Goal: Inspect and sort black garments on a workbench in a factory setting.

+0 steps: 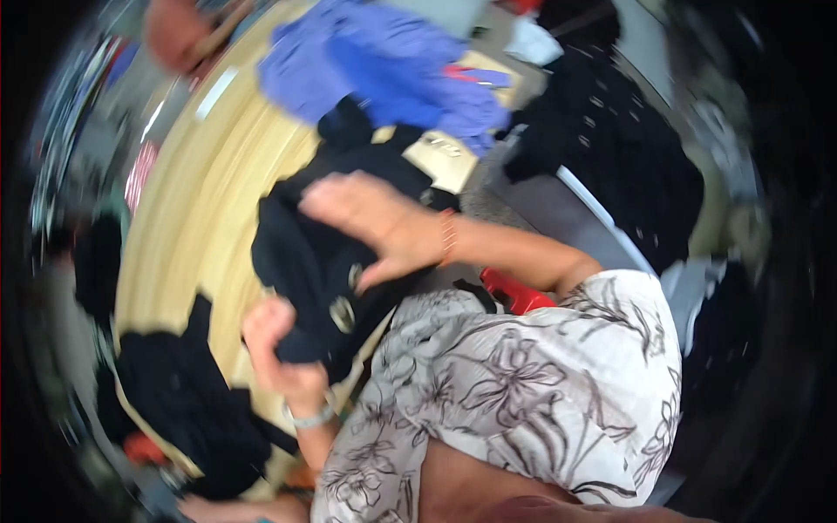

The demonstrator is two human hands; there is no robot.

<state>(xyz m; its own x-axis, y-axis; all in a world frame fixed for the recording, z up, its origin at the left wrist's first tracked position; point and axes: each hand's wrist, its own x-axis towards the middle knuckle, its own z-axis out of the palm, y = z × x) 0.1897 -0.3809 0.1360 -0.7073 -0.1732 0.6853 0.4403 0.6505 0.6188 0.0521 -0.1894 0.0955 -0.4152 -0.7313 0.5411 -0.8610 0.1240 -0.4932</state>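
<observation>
A black garment [301, 222] with light oval marks is spread on the pale wooden table [187, 253] in front of me. Over its upper part lies my right hand [375, 218], fingers stretched out flat and thumb apart, an orange beaded bracelet on the wrist. My left hand [281, 340], with a pale bracelet, is at the garment's near left edge. Motion smears its fingers, so its grip cannot be made out. A second dark garment [187, 392] rests on the table to the left of it.
Purple-blue cloth [375, 61] is heaped at the table's far end. Black garments [619, 148] are piled to the right, beyond a pale-edged grey surface [558, 213]. A red object [514, 295] sits beside my right forearm. Another person [179, 35] is at the far left, blurred.
</observation>
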